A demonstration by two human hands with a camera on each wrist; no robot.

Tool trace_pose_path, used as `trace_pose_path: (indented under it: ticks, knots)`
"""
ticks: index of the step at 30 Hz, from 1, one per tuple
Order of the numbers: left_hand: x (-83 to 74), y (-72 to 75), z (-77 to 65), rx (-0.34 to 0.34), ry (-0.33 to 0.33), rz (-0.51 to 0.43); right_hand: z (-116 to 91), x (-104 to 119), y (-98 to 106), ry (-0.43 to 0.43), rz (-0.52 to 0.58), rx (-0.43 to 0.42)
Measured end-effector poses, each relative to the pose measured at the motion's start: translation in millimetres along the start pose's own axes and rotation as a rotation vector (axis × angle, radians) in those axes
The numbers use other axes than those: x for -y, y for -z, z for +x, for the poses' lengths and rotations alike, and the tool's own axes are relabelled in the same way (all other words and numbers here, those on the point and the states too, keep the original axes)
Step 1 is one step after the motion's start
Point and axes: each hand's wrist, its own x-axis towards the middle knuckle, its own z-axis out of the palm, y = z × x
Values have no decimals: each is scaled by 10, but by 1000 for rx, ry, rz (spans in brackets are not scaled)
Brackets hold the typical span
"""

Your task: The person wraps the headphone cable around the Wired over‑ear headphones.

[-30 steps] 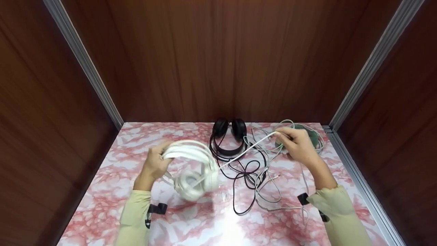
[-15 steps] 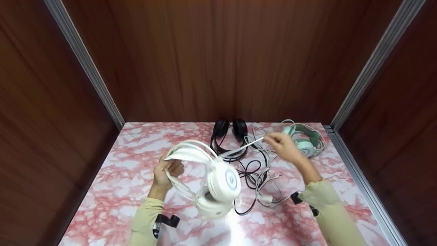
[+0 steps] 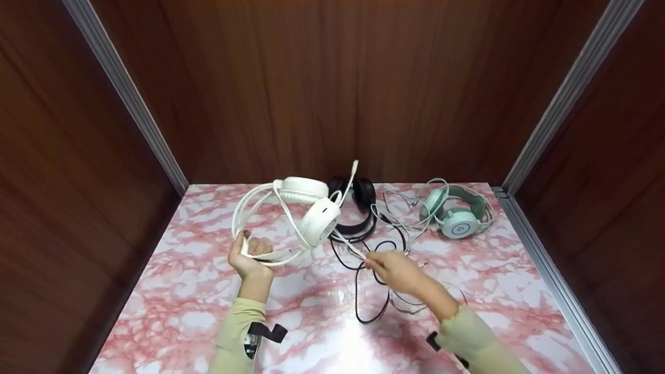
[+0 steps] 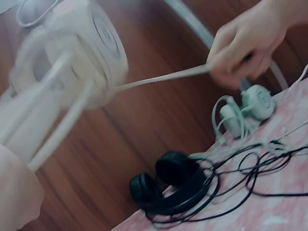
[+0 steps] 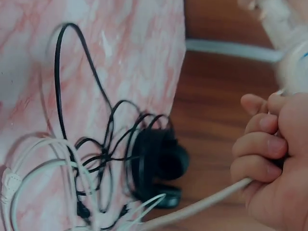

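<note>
A white headset (image 3: 318, 222) with a raised microphone boom (image 3: 353, 174) is held in the air, its ear cups pointing right. My left hand (image 3: 252, 259) grips its headband from the left, fingers curled round the band. From the near ear cup a white cable (image 4: 163, 78) runs taut to my right hand (image 3: 397, 270). That hand holds the cable in curled fingers, as the right wrist view shows, and the cable's free part (image 5: 202, 204) trails away below the fist. In the left wrist view the headset is blurred.
Black headphones (image 3: 356, 228) lie at the back middle of the pink marbled table (image 3: 171, 311), behind the white headset. Their black cable tangles with pale cables. A mint green headset (image 3: 460, 223) lies at the back right. Wooden panels (image 3: 332, 93) enclose the back and sides.
The white headset has turned over, its ear cups swinging down, then up and rightward. My right hand has moved left and nearer, still on the cable, uncovering the mint green headset.
</note>
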Motion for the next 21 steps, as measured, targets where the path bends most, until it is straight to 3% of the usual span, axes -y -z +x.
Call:
trace_pose_path:
  ticks: [3,8,12,16,18,21]
  knots:
    - [2,43,28,-77,-45,10,-71,106,-57,38,-127,2]
    - [55,93,11,-132,42,-60,-100,153,-188,34,-265,-22]
    - [79,96,-24,-156,56,-90,-153,211,-244,-8,-310,-49]
    - [79,73,-69,-193,2,-48,-234,297,-241,-1,-322,-67]
    - [81,58,-75,-212,-56,22,-267,337,-212,25,-294,-59]
    - [74,45,-39,-276,-215,194,-304,385,-127,61,-232,-22]
